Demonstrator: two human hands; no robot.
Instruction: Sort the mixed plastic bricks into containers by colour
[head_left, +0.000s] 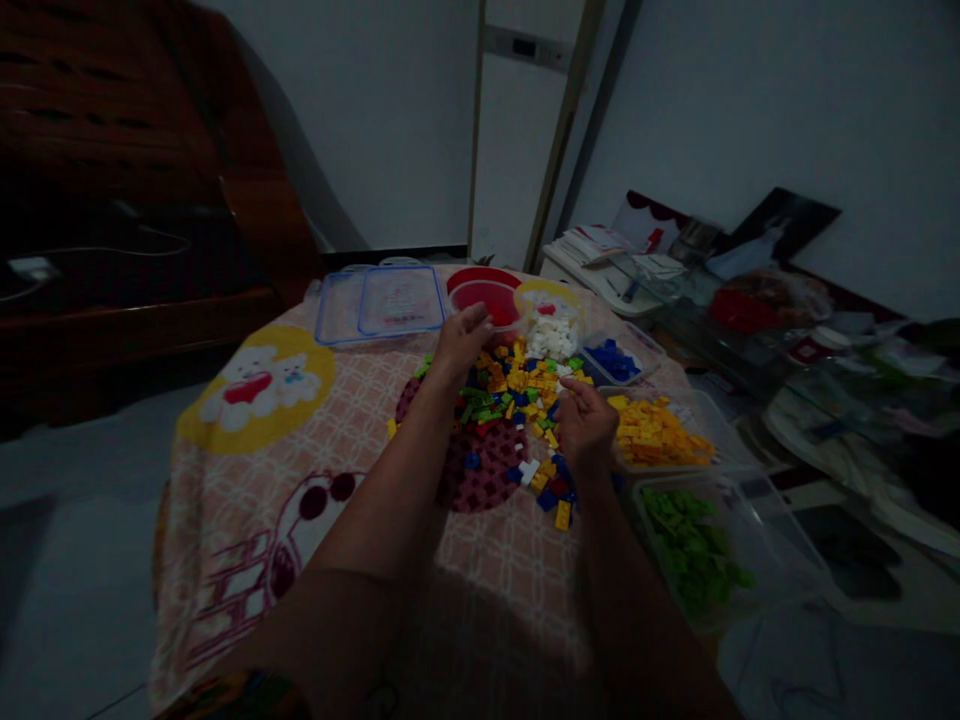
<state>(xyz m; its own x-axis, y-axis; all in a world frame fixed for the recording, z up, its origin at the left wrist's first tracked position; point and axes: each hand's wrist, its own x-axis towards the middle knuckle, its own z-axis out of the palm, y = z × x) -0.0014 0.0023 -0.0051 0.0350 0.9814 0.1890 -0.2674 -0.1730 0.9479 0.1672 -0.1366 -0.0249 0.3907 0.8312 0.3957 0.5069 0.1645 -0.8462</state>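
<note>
My left hand is over the near rim of a clear round bowl with red pieces inside, its fingers apart. Closed at the right edge of the mixed brick pile is my right hand, its index finger and thumb together near a white piece; what it holds is too small to tell. The pile has yellow, green, blue, white and red bricks. White bricks lie behind it. To the right, containers hold blue bricks, yellow bricks and green bricks.
Two clear lids with blue rims lie at the table's back left. A patterned cloth covers the round table. Cluttered glass shelving stands at the right, a wooden bench at the left.
</note>
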